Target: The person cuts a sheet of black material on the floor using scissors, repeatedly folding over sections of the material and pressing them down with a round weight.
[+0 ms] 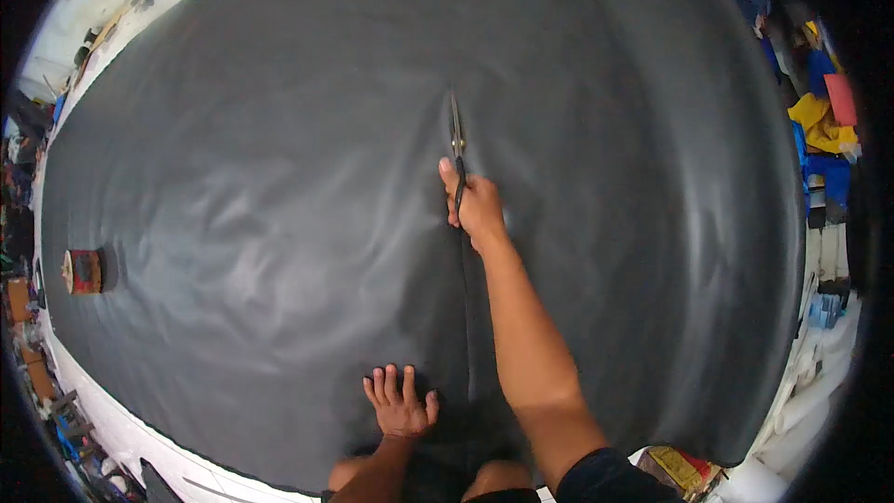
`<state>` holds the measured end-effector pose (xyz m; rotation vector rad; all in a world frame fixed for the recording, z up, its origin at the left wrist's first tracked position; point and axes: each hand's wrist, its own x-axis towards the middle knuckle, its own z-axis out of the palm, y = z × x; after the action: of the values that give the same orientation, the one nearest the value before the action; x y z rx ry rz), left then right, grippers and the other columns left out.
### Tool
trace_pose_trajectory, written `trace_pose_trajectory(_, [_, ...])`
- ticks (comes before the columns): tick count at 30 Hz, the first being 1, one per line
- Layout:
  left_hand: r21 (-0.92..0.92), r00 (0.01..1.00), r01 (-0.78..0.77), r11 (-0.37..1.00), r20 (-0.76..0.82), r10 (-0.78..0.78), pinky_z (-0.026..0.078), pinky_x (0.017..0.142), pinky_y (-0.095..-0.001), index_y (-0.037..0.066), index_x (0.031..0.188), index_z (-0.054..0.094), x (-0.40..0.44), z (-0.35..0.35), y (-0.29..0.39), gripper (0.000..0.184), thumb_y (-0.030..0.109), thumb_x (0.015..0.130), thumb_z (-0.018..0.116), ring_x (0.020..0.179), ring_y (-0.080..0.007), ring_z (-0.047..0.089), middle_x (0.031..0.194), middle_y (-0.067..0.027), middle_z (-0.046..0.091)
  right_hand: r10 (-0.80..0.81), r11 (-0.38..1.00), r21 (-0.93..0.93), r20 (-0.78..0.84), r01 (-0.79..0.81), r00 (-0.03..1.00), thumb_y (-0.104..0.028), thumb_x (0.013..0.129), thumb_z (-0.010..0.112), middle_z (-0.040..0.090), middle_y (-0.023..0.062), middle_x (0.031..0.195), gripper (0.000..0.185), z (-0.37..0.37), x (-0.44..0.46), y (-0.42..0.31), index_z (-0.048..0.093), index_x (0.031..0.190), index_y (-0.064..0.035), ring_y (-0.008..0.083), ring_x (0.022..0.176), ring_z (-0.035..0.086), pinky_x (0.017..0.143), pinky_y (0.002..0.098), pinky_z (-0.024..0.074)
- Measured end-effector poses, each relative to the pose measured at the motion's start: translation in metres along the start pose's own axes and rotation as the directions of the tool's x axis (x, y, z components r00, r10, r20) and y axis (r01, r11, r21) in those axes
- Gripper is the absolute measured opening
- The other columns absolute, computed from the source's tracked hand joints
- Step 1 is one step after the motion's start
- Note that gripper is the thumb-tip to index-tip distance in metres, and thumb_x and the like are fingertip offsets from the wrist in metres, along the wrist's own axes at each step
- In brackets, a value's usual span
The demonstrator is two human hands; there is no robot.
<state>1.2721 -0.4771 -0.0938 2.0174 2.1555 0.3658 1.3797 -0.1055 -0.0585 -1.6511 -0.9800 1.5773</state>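
A large black sheet (279,112), smooth and slightly shiny like leatherette, spreads under both hands. My right hand (480,208) grips a pair of scissors (457,135) by the dark handles, blades pointing away from me into the sheet. Behind the scissors a straight cut line runs back toward my body. My left hand (401,405) lies flat on the sheet to the left of that line, fingers spread and holding nothing. My knees show at the bottom edge.
A red cylindrical tin or spool (85,272) stands on the sheet at the far left. Yellow cloth (819,123) and blue and red pieces are heaped along the right. White rolls (805,410) lie at the lower right, near a yellow-and-red package (678,470).
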Motion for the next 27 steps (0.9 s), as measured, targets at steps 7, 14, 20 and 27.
trace_pose_trajectory(7, [0.004,1.0,-0.003,1.0,0.007,0.003,0.016,0.112,-0.0666,0.005,0.137,0.047,-0.002,-0.003,-0.001,0.064,0.043,0.087,0.058,0.142,-0.0436,0.021,0.151,-0.021,0.029,-0.058,0.998,0.042,0.055,0.056,0.997,-0.059,0.085,0.068,0.048,0.0005,0.056,0.054,0.006,0.084,-0.045,0.054,0.073,-0.0077,0.0124,0.046,0.046,0.046,0.0289,0.0375])
trace_pose_trajectory(14, [-0.25,0.965,0.26,0.933,0.029,-0.262,0.038,0.091,-0.0474,0.003,0.11,0.06,0.09,-0.057,0.013,0.047,0.038,0.08,0.068,0.107,-0.0359,0.048,0.114,-0.0201,0.052,-0.018,0.998,-0.059,0.021,0.02,1.0,-0.059,0.085,0.068,0.048,0.0013,0.057,0.055,0.003,0.086,-0.048,0.054,0.071,-0.0079,0.0137,0.047,0.047,0.046,0.0295,0.0391])
trace_pose_trajectory(20, [-0.157,0.93,0.104,0.982,-0.335,-0.152,0.027,0.112,-0.0504,0.003,0.134,0.05,0.428,-0.022,-0.007,0.053,0.032,0.091,0.059,0.135,-0.0416,0.035,0.142,-0.0253,0.042,-0.013,0.999,-0.049,0.052,0.016,0.999,-0.06,0.085,0.067,0.05,0.0023,0.059,0.056,0.003,0.083,-0.049,0.053,0.07,-0.0072,0.0133,0.05,0.05,0.049,0.0289,0.0416])
trace_pose_trajectory(27, [0.048,0.973,0.18,0.982,-0.157,-0.171,0.014,0.119,-0.0524,0.007,0.146,0.039,0.474,0.018,-0.01,0.063,0.04,0.093,0.05,0.145,-0.0395,0.022,0.154,-0.0224,0.03,-0.036,0.99,-0.138,-0.109,0.021,0.993,-0.054,0.088,0.067,0.048,0.0014,0.053,0.054,0.014,0.09,-0.035,0.05,0.066,-0.0081,0.012,0.043,0.048,0.042,0.0281,0.0388])
